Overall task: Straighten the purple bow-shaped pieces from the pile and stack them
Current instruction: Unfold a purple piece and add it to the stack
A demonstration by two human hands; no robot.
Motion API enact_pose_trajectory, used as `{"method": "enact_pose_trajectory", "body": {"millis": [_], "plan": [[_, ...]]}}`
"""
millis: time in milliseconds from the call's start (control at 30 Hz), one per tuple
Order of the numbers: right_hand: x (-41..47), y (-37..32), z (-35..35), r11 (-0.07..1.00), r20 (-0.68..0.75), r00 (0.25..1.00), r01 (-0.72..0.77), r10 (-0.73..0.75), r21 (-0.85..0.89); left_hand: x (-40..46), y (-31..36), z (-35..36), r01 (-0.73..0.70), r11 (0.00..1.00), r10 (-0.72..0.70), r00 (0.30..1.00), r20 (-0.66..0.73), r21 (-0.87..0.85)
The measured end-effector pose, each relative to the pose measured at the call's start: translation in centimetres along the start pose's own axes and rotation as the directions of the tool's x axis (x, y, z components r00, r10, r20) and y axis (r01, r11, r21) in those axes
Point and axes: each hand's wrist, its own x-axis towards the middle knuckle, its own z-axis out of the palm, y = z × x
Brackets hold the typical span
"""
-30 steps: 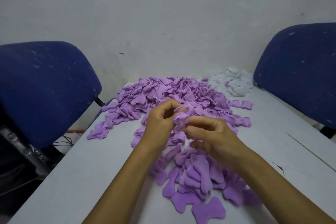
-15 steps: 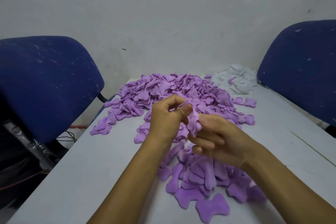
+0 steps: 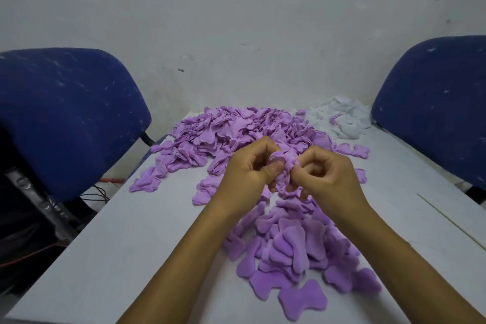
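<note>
The grey table (image 3: pixel 147 239) carries everything. Across its far half spreads the big unsorted pile (image 3: pixel 236 131) of purple pieces, much the larger share, so most of the job looks undone. Nearer than that pile sits the loose stack (image 3: pixel 292 247) of flattened pieces (more a fanned heap than a tidy column). Just above the stack, between it and the pile, the left hand (image 3: pixel 247 173) and right hand (image 3: pixel 326 176) both pinch 1 crumpled piece (image 3: pixel 285 160), fingers curled round it.

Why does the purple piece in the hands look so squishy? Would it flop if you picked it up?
Probably floppy: the purple piece crumples between both hands. Likely light and unlikely to roll, since the flattened pieces lie limp.
</note>
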Motion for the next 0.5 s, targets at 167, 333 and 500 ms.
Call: {"method": "enact_pose_trajectory", "body": {"millis": [167,333,500], "plan": [[0.9,0.5,0.3,0.912,-0.139,0.987,0.012,-0.075,-0.41,-0.6,-0.1,2.1,0.033,0.999,-0.034,0.998,-0.06,-0.01],[1.4,0.8,0.4,0.858,-0.265,0.961,-0.066,-0.083,-0.509,-0.7,0.1,3.5,-0.022,0.987,0.027,0.999,-0.029,0.158],[0.8,0.6,0.7,0.984,-0.154,0.982,-0.128,0.108,-0.127,0.2,-0.4,1.3,0.061,0.982,-0.055,0.998,-0.039,0.18]]}}
